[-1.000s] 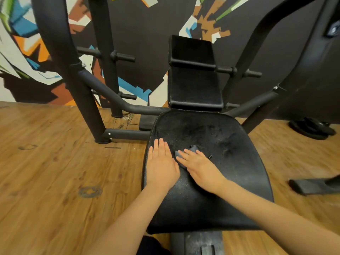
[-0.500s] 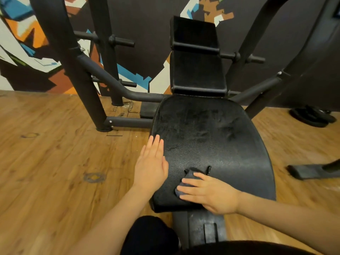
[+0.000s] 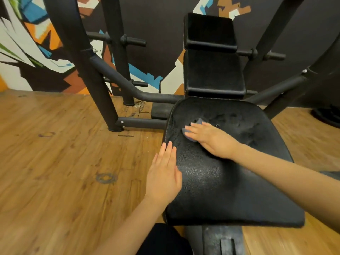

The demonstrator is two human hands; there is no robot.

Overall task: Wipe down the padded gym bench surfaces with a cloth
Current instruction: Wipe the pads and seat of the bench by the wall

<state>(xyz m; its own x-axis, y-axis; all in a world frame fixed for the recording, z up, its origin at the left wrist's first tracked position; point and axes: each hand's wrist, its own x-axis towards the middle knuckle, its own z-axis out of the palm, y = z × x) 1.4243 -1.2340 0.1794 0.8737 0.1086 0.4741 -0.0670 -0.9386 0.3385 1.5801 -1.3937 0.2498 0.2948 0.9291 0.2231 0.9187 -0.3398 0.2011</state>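
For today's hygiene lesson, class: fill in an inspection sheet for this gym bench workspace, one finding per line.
Surface: black seat pad, smeary marks at its far end.
Job's things: grey cloth on the seat pad; back pad upright behind.
Clutter: nothing seen.
Hands: right hand presses the cloth flat; left hand rests flat on the pad's left edge.
Cables: nothing seen.
Surroundings: wooden floor, black frame, painted mural wall.

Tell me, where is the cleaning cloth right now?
The cloth lies under the right hand's fingers on the far left part of the seat pad, just below the upright back pad.
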